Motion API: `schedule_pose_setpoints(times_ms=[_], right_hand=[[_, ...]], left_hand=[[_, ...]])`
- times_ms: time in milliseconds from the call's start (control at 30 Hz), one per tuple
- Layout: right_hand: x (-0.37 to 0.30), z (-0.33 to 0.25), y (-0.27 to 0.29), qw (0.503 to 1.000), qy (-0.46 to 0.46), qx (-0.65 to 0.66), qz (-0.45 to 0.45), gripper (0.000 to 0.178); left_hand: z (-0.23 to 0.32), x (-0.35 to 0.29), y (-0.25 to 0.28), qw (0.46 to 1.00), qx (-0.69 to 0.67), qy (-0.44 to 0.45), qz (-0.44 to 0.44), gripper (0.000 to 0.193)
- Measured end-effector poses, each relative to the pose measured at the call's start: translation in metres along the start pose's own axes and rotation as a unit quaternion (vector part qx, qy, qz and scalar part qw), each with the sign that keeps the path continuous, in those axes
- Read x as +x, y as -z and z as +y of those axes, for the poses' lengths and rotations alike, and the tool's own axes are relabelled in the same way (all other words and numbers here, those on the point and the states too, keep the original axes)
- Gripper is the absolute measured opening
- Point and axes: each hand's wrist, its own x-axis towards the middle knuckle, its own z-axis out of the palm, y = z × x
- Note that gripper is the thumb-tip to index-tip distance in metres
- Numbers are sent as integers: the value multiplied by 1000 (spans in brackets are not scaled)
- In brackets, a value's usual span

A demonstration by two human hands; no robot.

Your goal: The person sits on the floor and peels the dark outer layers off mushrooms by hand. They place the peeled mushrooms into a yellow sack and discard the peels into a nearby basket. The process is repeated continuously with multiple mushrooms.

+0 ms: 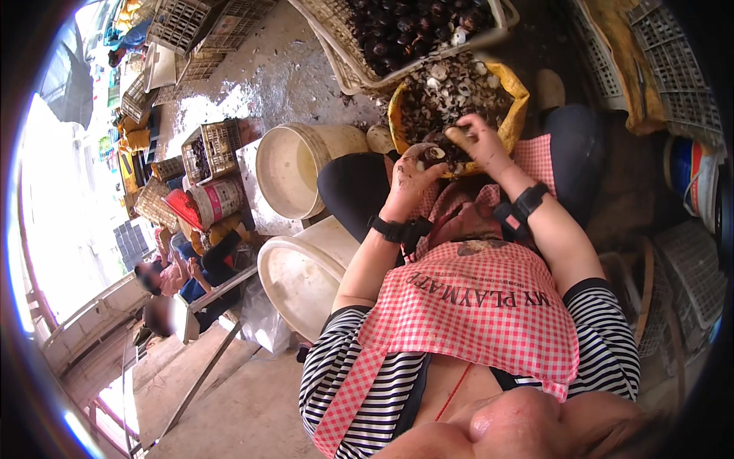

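Between the fingers of my left hand (413, 177) is a partly peeled water chestnut (435, 154), its pale flesh showing inside dark skin. My right hand (488, 145) is just beside it, fingers bent together; whatever they grip is too small to make out. Both hands are over the near part of an open yellow sack (514, 81) between my knees. Brown and whitish peelings (451, 96) fill the sack. Beyond it stands a pale plastic crate (340, 55) heaped with dark, unpeeled water chestnuts (413, 30), a few pale ones among them.
At my left stand a white bucket (294, 170) and a large pale tub (294, 279). Farther left are a red and white bucket (210, 205), stacked crates (210, 149) and other people (180, 271) seated. Crates (677, 73) and a striped container (692, 180) are on my right.
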Motion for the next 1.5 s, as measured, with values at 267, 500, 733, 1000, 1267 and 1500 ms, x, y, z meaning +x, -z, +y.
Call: schedule_pose_setpoints(times_ms=[267,500,733,1000,1267,1500], right_hand=[[2,-3,4,1000,-18,-6,3,54],[5,19,8,997,-44,-35,54,60],[8,24,9,996,-12,-19,87,60],[5,-6,10,997,-29,-34,61,49],[-17,-23,1,995,6,74,-63,32],[-23,-59,9,966,26,165,-198,33]], left_hand=[[-12,0,1,1000,9,3,6,41],[-1,-3,2,1000,-4,15,4,43],[11,-5,2,1000,-1,-3,-2,41],[7,-6,9,998,-21,44,26,43],[-2,-1,9,995,51,-41,75,42],[5,-4,5,989,-102,83,-65,32]])
